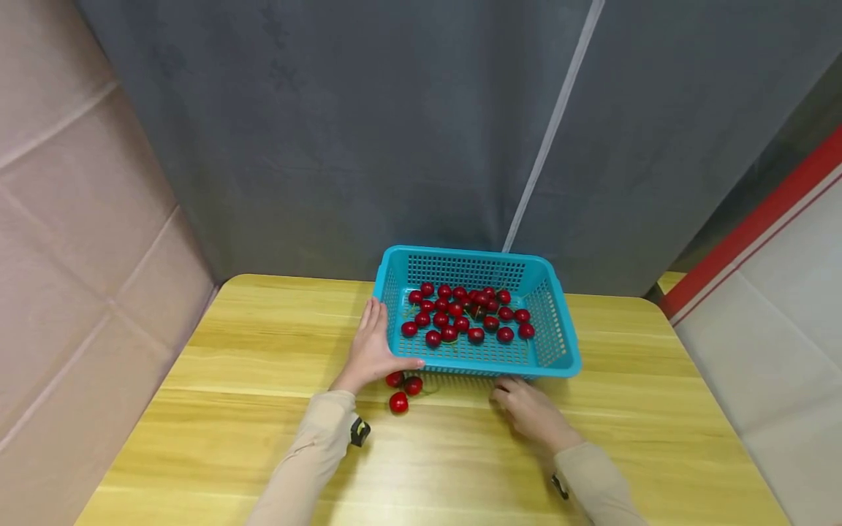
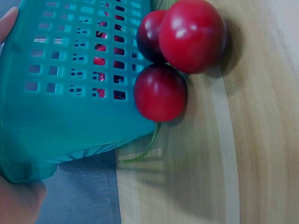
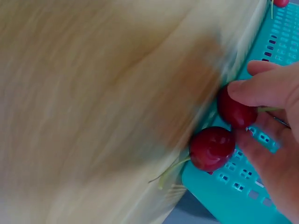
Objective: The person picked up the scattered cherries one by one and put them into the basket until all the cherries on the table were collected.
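Observation:
A turquoise plastic basket (image 1: pixel 566 358) with perforated walls stands on the table, many dark red cherries (image 1: pixel 441 319) spread over its bottom. My left hand (image 1: pixel 370 351) rests against the basket's front left corner, fingers straight along the left side and thumb stretched along the front rim. Just below that thumb, three loose cherries (image 2: pixel 160 92) lie on the table beside the front wall. Low at the front wall's right part, my right hand (image 1: pixel 528 410) pinches a cherry (image 3: pixel 236 108) between thumb and fingers. Another stemmed cherry (image 3: pixel 211 149) sits right beside it; the head view hides both.
The wooden table (image 1: pixel 263 336) extends on both sides of the basket and toward me. Behind its far edge hangs a dark grey curtain (image 1: pixel 329 146). A pale padded wall (image 1: pixel 66 256) stands at left, a white panel with a red strip (image 1: pixel 756 219) at right.

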The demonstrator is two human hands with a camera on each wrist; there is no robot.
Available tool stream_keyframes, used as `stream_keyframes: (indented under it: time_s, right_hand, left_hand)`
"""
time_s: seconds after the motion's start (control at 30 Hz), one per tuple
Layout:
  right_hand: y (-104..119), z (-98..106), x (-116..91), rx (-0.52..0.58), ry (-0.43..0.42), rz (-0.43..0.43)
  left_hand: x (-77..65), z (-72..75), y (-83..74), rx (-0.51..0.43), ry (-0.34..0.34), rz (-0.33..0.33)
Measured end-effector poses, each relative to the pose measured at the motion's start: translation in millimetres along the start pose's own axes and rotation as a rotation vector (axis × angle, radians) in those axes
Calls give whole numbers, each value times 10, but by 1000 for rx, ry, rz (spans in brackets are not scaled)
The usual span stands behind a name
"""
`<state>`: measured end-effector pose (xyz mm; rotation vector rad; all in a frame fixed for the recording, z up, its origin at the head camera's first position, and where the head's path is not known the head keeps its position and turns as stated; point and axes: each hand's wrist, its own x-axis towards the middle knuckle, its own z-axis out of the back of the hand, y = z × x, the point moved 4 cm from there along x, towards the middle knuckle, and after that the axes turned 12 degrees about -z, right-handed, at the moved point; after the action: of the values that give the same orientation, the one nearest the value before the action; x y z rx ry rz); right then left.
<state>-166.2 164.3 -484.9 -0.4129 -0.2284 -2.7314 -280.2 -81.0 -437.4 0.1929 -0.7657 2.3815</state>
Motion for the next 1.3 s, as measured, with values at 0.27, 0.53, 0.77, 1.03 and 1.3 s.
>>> stream_keyframes:
  time_s: [0.27, 0.53, 0.77, 1.03, 1.3]
  right_hand:
    - [94, 5, 0, 24, 28, 1]
    - [272, 264, -12, 177, -32, 89]
    - [358, 694, 31, 307, -83, 148]
    - [248, 1145, 215, 325, -83, 187]
    - [-91, 1378, 609, 255, -13, 91]
  left_hand:
    - [-6, -6, 18, -6, -11, -14]
    - [-4, 1, 12, 12, 10, -1]
    - [1, 0, 10, 15, 12, 4]
    - [-3, 11, 11, 12, 4, 4]
    - [-9, 0, 6, 22, 17, 5]
